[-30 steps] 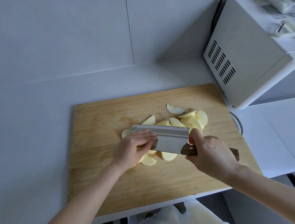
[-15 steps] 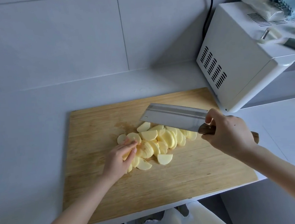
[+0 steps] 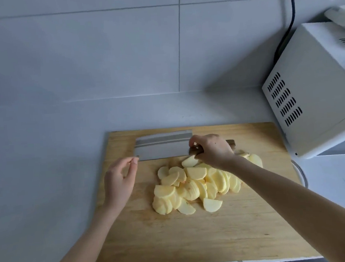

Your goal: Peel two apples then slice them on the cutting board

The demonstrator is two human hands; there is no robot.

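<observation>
Steel-bladed, the broad rectangular cleaver (image 3: 162, 148) has left the pale yellow apple slices (image 3: 194, 187) for the far edge of the light wooden cutting board (image 3: 247, 228); slicing looks finished. The right hand (image 3: 212, 150) curls its fingers round the handle, with the slices just nearer. The left hand (image 3: 119, 180) has loosely curled fingers that hold nothing, beside the blade's corner.

Cutting board (image 3: 217, 241): light tan wood, fine grain lines. Apple slices (image 3: 196, 186): pale yellow. Cleaver (image 3: 162, 147): silver-grey blade with one lighter band, dark brown handle. Microwave (image 3: 309, 99): off-white, rows of black vent slots. Cable (image 3: 291, 18): black. Wall tiles (image 3: 79, 55) and desk (image 3: 35, 162): pale grey.
</observation>
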